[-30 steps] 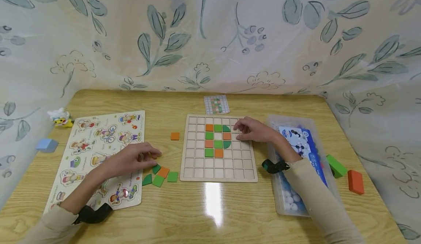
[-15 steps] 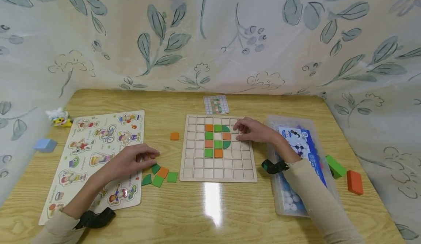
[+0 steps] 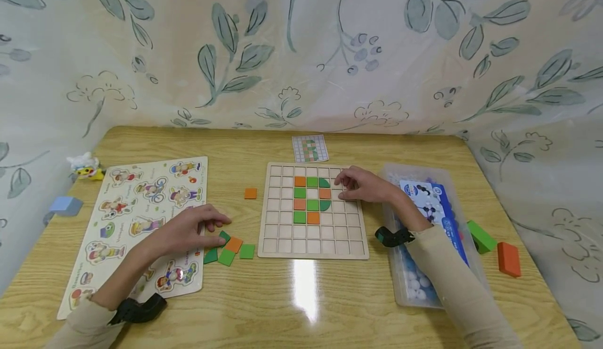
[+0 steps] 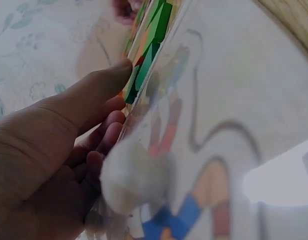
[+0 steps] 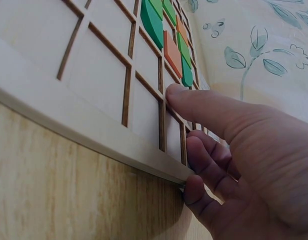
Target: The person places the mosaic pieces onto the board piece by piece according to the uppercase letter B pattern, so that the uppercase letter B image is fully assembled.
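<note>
In the head view, my left hand (image 3: 190,228) hovers at the right edge of the sports picture puzzle board (image 3: 110,218), its fingers loosely bent and nothing between them. Its thumb tip is beside a dark green tile (image 3: 224,236); whether they touch I cannot tell. Around it lie an orange tile (image 3: 233,244), green tiles (image 3: 226,258) and another dark green piece (image 3: 210,256). My right hand (image 3: 363,186) rests at the right side of the wooden grid board (image 3: 313,247). In the right wrist view its thumb lies over the grid, the other fingers near the edge. Orange and green tiles (image 5: 173,55) sit in the grid.
Behind the grid board lies a pattern card (image 3: 310,148). A lone orange tile (image 3: 250,193) is left of the board. A clear plastic box (image 3: 400,286) stands under the right forearm, with green (image 3: 481,237) and red blocks (image 3: 509,259) beyond. A blue block (image 3: 66,206) and figurine (image 3: 86,167) are far left.
My left hand shifts only slightly near the loose tiles, its thumb now lower over the dark green tile. The right hand stays where it was, and the grid's tiles look the same.
</note>
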Tool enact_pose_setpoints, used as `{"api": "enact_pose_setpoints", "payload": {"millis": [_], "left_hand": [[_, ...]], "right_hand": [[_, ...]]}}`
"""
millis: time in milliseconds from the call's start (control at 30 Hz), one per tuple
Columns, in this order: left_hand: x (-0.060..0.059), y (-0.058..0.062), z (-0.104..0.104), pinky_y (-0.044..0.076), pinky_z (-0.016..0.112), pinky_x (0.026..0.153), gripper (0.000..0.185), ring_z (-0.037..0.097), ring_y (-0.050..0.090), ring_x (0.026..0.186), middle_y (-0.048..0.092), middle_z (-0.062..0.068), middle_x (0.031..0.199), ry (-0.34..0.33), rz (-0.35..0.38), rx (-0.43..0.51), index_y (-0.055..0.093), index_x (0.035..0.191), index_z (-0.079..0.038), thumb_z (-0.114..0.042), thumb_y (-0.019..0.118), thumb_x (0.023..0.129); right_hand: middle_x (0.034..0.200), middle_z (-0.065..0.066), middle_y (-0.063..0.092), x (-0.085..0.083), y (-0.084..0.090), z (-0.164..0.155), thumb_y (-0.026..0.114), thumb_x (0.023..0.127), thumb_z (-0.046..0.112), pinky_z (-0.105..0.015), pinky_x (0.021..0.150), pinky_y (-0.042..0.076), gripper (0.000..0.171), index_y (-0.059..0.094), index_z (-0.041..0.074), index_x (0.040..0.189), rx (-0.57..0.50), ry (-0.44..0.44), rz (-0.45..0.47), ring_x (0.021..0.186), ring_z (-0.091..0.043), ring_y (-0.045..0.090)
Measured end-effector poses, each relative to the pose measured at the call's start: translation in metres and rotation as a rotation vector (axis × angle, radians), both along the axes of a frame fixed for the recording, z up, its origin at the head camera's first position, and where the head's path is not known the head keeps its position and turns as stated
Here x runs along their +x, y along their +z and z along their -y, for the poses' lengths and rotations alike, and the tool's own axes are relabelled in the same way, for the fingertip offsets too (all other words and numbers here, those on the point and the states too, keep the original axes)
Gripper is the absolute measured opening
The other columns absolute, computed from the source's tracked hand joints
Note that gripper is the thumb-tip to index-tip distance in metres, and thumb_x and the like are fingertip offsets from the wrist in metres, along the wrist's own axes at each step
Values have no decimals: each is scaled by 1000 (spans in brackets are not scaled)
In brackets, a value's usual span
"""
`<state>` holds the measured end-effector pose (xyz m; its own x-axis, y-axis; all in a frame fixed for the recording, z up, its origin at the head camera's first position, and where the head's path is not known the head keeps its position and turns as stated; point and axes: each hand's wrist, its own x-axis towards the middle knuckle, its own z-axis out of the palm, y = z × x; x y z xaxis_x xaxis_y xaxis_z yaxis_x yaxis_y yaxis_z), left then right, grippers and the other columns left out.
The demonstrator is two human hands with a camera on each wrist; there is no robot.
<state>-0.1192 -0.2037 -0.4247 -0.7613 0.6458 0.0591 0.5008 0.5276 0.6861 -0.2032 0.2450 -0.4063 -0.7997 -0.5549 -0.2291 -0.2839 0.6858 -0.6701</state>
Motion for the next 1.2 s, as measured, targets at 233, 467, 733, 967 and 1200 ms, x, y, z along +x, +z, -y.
{"api": "enact_pose_setpoints", "payload": {"millis": [233, 467, 733, 967, 1200], "left_hand": [[-1, -1, 0, 44, 20, 68, 36, 3, 51, 81, 63, -8, 99, -7, 17, -26, 69, 115, -14, -29, 77, 83], [-1, -3, 1, 42, 19, 65, 37, 3, 50, 78, 61, -9, 94, -3, 20, -16, 68, 118, -11, -25, 76, 84], [0, -1, -1, 42, 19, 62, 20, 2, 48, 72, 57, -8, 87, 44, 17, 9, 68, 105, -18, -21, 74, 86], [0, 1, -2, 41, 19, 61, 8, 0, 46, 71, 61, -6, 94, 58, 28, 43, 71, 93, -21, -16, 73, 87], [-1, 1, 0, 42, 19, 61, 13, 0, 45, 72, 62, -3, 104, 73, 25, 44, 74, 96, -20, -10, 70, 89]], "right_hand": [[104, -11, 52, -1, -1, 0, 69, 91, 17, -35, 83, 42, 27, 61, 7, 114, 6, 0, -1, 94, -22, 46], [104, -11, 52, 0, -2, 0, 69, 91, 17, -34, 82, 42, 27, 61, 7, 115, 8, -5, 13, 93, -22, 46], [105, -11, 52, 1, 0, 1, 69, 91, 18, -35, 83, 42, 28, 61, 8, 115, 16, -20, 30, 94, -22, 46], [104, -11, 52, 1, 1, 1, 69, 91, 18, -34, 82, 42, 28, 61, 7, 115, 16, -19, 26, 94, -22, 46], [103, -11, 51, 2, 2, 1, 70, 90, 17, -35, 81, 42, 28, 61, 7, 115, -2, -20, 21, 93, -22, 46]]}}
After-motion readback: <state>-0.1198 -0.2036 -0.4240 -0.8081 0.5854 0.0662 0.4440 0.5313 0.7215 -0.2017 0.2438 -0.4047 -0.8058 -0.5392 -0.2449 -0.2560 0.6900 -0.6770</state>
